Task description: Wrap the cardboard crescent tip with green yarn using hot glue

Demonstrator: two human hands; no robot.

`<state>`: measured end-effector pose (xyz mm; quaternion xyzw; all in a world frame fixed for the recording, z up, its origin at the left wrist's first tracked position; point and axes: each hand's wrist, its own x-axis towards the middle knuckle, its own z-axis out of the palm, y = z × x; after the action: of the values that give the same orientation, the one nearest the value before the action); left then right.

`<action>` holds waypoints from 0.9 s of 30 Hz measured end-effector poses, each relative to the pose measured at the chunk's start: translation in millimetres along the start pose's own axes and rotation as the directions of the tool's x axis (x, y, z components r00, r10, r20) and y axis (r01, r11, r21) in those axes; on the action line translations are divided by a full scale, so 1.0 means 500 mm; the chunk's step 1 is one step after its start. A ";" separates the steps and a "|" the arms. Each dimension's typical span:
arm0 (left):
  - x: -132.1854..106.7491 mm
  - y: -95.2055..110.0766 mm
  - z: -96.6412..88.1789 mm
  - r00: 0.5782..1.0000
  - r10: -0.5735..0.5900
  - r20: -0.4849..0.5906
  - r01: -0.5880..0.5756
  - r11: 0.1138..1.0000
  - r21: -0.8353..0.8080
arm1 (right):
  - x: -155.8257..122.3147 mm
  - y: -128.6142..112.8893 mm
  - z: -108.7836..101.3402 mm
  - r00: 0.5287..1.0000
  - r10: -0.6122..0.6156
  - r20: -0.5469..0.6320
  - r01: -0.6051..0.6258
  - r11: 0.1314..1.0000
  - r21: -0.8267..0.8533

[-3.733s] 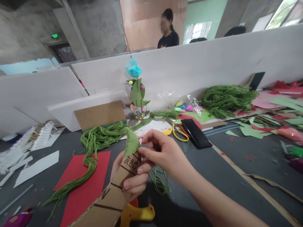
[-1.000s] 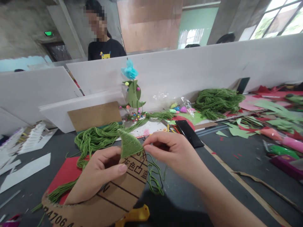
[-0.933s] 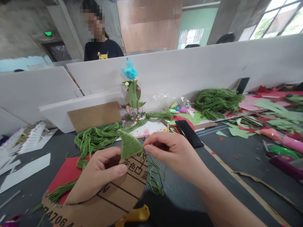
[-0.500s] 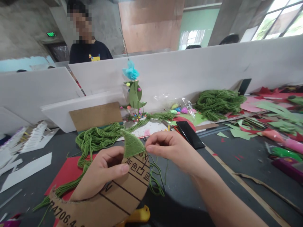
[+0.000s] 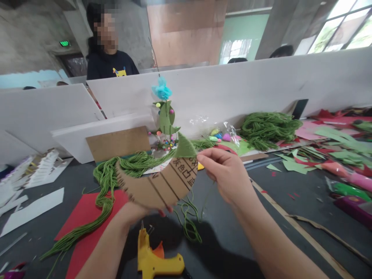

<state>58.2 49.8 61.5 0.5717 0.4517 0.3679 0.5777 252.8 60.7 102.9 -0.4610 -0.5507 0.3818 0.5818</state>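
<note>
My left hand (image 5: 136, 211) grips the lower edge of a crescent-shaped cardboard piece (image 5: 158, 182) from behind; most of its fingers are hidden. One tip of the crescent is wrapped in green yarn (image 5: 185, 147). My right hand (image 5: 229, 176) is pinched just right of that wrapped tip, and a thin green strand runs down from it toward loose yarn loops (image 5: 188, 219) on the table.
A yellow glue gun (image 5: 154, 257) lies near the front edge. Red paper (image 5: 90, 217) and a long green yarn skein (image 5: 110, 182) lie left. A small decorated green figure (image 5: 166, 116), scissors, more yarn (image 5: 269, 128) and paper scraps sit behind. A person stands beyond the white partition.
My left hand has lifted and turned the cardboard crescent up and rightward, shifting its grip to the lower edge. My right hand rose with the yarn. The glue gun is now uncovered.
</note>
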 end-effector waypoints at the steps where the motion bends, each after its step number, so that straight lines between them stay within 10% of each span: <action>1: -0.004 0.000 0.005 0.992 -0.054 0.111 0.049 0.998 0.047 | 0.002 0.001 -0.002 0.998 -0.044 -0.053 0.041 0.998 -0.048; 3: -0.024 0.013 0.015 0.954 -0.107 0.281 0.066 0.986 0.152 | 0.003 0.003 -0.001 0.991 -0.095 -0.091 0.083 0.988 -0.133; 6: -0.067 0.050 0.025 0.782 -0.057 0.621 -0.214 0.910 0.354 | -0.003 0.003 0.010 0.991 -0.119 -0.064 0.105 0.976 -0.192; 8: -0.086 0.070 0.024 0.888 0.047 0.458 -0.220 0.918 0.331 | -0.014 0.001 0.023 0.992 -0.118 -0.034 0.109 0.975 -0.195; 10: -0.090 0.076 0.018 0.954 0.300 -0.026 -0.270 0.891 0.366 | -0.030 -0.004 0.039 0.995 -0.098 0.016 0.099 0.981 -0.166; 13: -0.076 0.066 0.005 0.718 0.556 -0.419 -0.274 0.779 0.564 | -0.058 -0.010 0.062 0.994 -0.053 0.100 0.065 0.991 -0.116; 18: -0.062 0.054 0.006 0.879 0.336 -0.339 -0.147 0.866 0.478 | -0.087 -0.012 0.084 0.987 -0.089 0.132 0.106 0.986 -0.127; 27: -0.065 0.057 0.020 0.903 0.279 -0.328 -0.141 0.911 0.387 | -0.088 -0.011 0.089 0.985 -0.105 0.139 0.130 0.975 -0.183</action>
<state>60.1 18.2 92.2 0.6309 0.5475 0.4442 0.3240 203.9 22.4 94.3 -0.4558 -0.6475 0.3208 0.5197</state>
